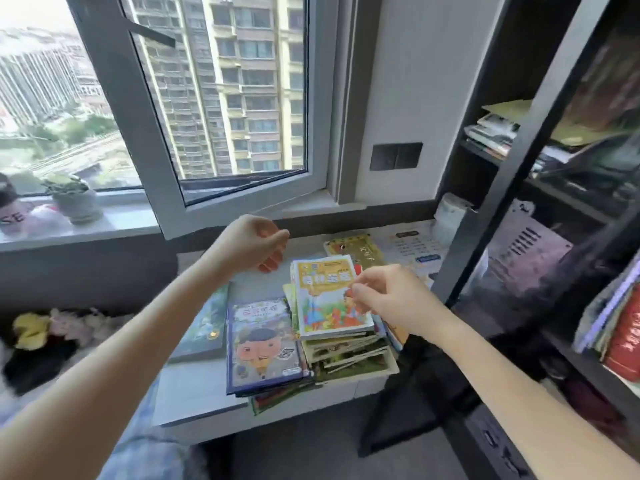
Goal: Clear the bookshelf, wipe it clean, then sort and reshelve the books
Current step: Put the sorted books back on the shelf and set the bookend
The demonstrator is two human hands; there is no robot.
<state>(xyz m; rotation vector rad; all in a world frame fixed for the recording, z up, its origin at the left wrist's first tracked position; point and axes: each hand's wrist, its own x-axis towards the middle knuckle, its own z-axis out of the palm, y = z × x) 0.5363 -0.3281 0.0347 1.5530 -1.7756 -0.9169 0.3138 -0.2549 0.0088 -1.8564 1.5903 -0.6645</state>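
Yellow picture book (323, 296) atop book stack (346, 353), grey bench (194, 393), right hand (394, 301) curled at its edge, grip unclear, left hand (249, 244) loosely curled, empty

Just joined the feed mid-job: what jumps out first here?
Piles of picture books crowd the low grey table at centre, with the right hand by the top yellow book and the left hand loosely curled above. An open window fills the background; the dark bookshelf stands at right.

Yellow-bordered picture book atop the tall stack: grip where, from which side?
Pinch the yellow-bordered picture book by its right long edge, from the right: it lies flat, topmost, that edge exposed; the blue cartoon-face book crowds its left.
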